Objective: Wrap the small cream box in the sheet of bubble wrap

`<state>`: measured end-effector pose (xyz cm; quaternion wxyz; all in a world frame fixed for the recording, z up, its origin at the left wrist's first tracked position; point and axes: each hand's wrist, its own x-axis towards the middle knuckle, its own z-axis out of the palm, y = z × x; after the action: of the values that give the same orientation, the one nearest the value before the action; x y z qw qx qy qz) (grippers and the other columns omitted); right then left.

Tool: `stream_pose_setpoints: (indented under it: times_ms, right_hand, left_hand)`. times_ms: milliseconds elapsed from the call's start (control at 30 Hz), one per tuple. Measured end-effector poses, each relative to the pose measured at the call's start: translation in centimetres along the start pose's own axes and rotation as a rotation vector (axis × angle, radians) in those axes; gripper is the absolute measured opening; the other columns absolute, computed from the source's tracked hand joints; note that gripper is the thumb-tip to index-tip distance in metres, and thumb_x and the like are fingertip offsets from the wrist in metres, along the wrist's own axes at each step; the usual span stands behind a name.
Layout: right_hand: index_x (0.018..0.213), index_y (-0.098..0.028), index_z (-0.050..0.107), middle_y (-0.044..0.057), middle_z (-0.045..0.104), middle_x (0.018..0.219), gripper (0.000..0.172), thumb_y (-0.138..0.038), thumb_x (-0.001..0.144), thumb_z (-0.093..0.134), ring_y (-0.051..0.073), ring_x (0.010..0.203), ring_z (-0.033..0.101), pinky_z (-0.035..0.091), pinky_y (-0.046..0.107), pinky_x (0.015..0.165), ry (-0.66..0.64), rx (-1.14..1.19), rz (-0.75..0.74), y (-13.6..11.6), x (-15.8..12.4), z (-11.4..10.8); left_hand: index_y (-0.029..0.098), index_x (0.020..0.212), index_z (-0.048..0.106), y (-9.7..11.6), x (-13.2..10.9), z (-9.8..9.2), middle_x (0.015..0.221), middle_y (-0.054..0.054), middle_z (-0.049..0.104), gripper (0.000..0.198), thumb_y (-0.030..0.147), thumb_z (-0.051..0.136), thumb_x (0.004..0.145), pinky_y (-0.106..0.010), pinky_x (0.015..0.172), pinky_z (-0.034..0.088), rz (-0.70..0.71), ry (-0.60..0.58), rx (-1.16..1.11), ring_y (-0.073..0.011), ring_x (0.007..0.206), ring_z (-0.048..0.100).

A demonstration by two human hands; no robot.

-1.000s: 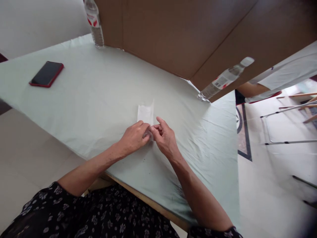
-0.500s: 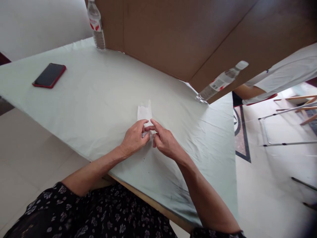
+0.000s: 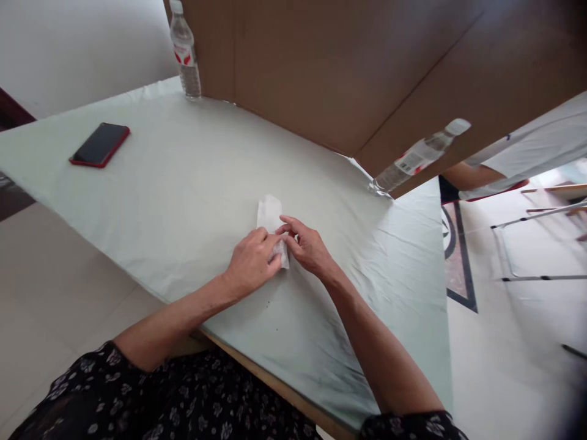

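Note:
A narrow strip of white tissue (image 3: pixel 269 211) lies on the pale green tablecloth in front of me, its far end flat and its near end between my hands. My left hand (image 3: pixel 251 260) is on its left side, fingers bent over the tissue and thumb against its near part. From the right, my right hand (image 3: pixel 308 247) has thumb and forefinger pinched at the tissue's right edge, close to the left fingertips. The other right fingers are loosely curled. The fingers partly hide the middle of the tissue.
A phone (image 3: pixel 101 145) with a red case lies at the left. Tall brown cardboard (image 3: pixel 293 67) stands along the back, with one water bottle (image 3: pixel 186 55) at its left end and another water bottle (image 3: pixel 417 159) at the right. Beyond it a person's arm (image 3: pixel 472 176) shows.
My hands have shifted on the tissue, the right fingers drawing in from spread to a pinch at its edge. The tissue's far end looks flatter. The whole view has shifted slightly.

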<state>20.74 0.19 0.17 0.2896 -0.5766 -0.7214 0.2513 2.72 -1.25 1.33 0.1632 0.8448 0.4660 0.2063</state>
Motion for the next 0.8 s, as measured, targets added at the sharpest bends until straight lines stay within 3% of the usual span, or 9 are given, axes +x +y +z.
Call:
stream_pose_setpoints:
  times_ms: [167,367,567,667,800]
  right_hand:
    - [0.131,-0.019,0.060,0.005,0.077,0.103,0.045,-0.021,0.087,0.050,0.015,0.070,0.061,0.051,0.033,0.076,-0.023,0.021,0.009,0.1,0.5,0.0]
    - [0.115,-0.017,0.066,0.005,0.074,0.093,0.036,-0.028,0.082,0.059,0.015,0.070,0.062,0.051,0.030,0.069,0.093,0.129,0.182,1.0,1.5,-0.5]
    - [0.112,-0.015,0.062,0.003,0.067,0.083,0.048,-0.043,0.074,0.071,0.013,0.056,0.058,0.044,0.027,0.050,-0.017,0.283,0.413,1.5,4.4,0.1]
    - [0.103,-0.015,0.063,-0.001,0.061,0.071,0.045,-0.041,0.068,0.076,0.012,0.057,0.053,0.040,0.025,0.051,-0.038,0.326,0.403,1.4,5.6,0.6]
    - [0.077,-0.017,0.064,-0.004,0.057,0.066,0.027,-0.038,0.065,0.076,0.011,0.061,0.049,0.039,0.025,0.056,-0.080,0.478,0.329,1.2,6.2,0.9]
  left_hand:
    - [0.017,0.121,0.062,-0.6,0.1,0.3,0.127,-0.012,0.061,0.038,0.009,0.056,0.083,-0.034,0.084,0.058,0.184,0.071,-0.007,-0.0229,0.105,0.065]
    - [0.016,0.101,0.065,-1.2,0.1,0.7,0.103,-0.009,0.068,0.021,0.009,0.053,0.086,-0.035,0.082,0.057,0.250,0.099,-0.071,-0.0229,0.096,0.065]
    - [0.015,0.105,0.065,-1.3,-0.1,1.0,0.111,-0.012,0.068,0.023,0.010,0.053,0.087,-0.037,0.085,0.057,0.256,0.147,-0.096,-0.0249,0.101,0.065]
    - [0.015,0.103,0.065,-1.3,-0.1,1.1,0.116,-0.013,0.068,0.020,0.010,0.052,0.088,-0.038,0.087,0.057,0.271,0.153,-0.092,-0.0254,0.101,0.065]
    - [0.016,0.101,0.066,-1.4,0.0,1.0,0.103,-0.008,0.072,0.019,0.010,0.052,0.089,-0.038,0.087,0.055,0.260,0.104,-0.097,-0.0233,0.093,0.064]
